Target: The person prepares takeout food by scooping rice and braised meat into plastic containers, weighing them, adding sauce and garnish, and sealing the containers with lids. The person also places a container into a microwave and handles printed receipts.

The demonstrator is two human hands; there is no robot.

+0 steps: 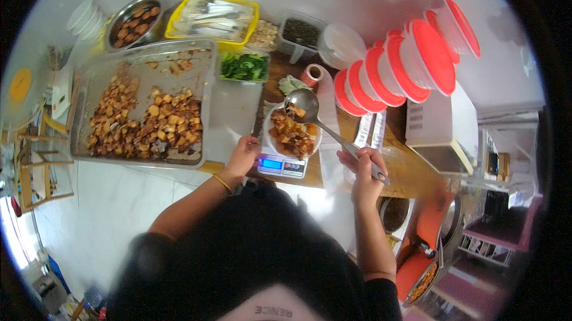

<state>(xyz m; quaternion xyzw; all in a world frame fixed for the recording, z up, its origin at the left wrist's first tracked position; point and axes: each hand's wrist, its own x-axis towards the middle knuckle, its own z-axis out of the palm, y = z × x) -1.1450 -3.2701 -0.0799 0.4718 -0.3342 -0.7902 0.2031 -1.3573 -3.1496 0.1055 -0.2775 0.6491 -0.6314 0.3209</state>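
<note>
My right hand (366,169) grips the handle of a steel ladle (305,102). The ladle's bowl holds a few chunks of food above the far edge of a white round bowl (318,140). Diced braised meat (290,135) in brown sauce fills that bowl. Beneath it is a white digital kitchen scale (295,170) with a lit blue display. My left hand (243,158) is at the scale's left edge, fingertips beside the display; whether they grip anything is unclear. Left of it, a large metal tray (209,111) holds more diced meat (165,120), spread unevenly.
Behind are a yellow basket (250,6) of wrapped utensils, a container of chopped greens (243,66), a metal bowl of brown balls (136,26) and a tub of dark food (301,30). Stacked red-lidded containers (389,71) and a white appliance (442,129) are at right.
</note>
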